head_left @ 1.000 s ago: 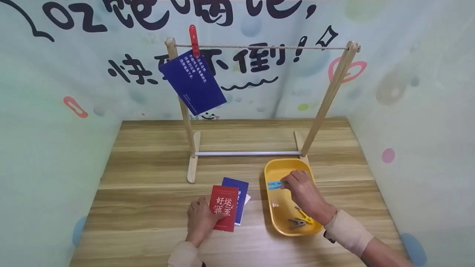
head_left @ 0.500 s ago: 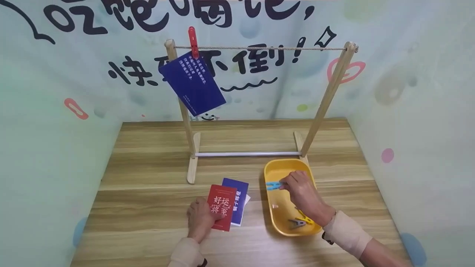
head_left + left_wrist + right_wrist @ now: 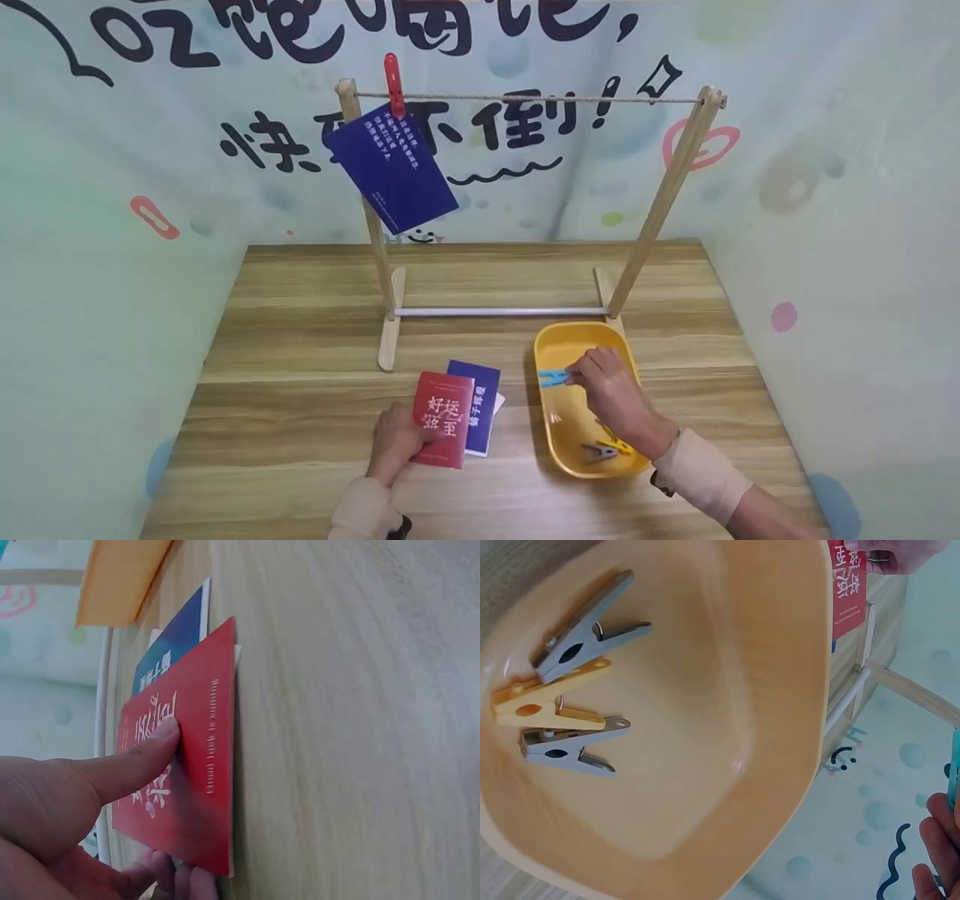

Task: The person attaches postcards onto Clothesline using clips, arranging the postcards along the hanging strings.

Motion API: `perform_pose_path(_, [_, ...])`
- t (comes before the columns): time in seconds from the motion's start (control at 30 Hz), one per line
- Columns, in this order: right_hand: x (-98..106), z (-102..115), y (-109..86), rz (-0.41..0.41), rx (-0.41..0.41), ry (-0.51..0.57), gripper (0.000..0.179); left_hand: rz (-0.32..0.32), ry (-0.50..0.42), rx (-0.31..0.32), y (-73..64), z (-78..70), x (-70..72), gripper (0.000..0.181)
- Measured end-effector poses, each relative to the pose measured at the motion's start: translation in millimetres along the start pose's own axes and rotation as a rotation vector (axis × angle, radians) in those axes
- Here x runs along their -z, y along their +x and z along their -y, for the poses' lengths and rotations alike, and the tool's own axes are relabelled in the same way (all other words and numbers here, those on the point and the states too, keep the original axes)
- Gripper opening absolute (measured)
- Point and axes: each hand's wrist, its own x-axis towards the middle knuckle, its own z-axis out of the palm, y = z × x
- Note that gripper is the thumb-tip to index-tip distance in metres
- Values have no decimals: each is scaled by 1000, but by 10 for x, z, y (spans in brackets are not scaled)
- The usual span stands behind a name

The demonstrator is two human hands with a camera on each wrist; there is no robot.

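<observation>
My left hand (image 3: 397,441) grips a red card (image 3: 454,394) by its left side, thumb on the face and fingers underneath, as the left wrist view shows. The red card overlaps a blue card (image 3: 486,397) lying on the table, with a white corner poking out beneath. Above the yellow tub (image 3: 541,420), my right hand (image 3: 611,386) pinches a light blue clothespin (image 3: 553,377). Inside the tub lie a yellow clothespin (image 3: 555,701) and two grey clothespins, one (image 3: 585,634) above it and the other (image 3: 568,751) below it in the right wrist view.
Behind the hands stands a wooden rack (image 3: 664,195) with a rope (image 3: 517,97) strung across its top. A red clothespin (image 3: 394,82) holds a tilted blue card (image 3: 394,172) near the rope's left end. Printed cloth walls enclose the wooden table (image 3: 285,420).
My left hand has drawn the red card slightly left, uncovering more of the blue card. My right hand and the light blue clothespin stay almost still.
</observation>
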Motion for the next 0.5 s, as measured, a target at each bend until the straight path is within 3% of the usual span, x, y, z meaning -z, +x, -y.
perform_pose_path(0.17, [-15, 2, 8, -8, 10, 19, 23, 62, -135, 14, -1, 63, 119, 17])
perform_pose_path(0.5, [-16, -10, 43, 1, 7, 14, 22, 103, -252, 83, -20, 97, 231, 25])
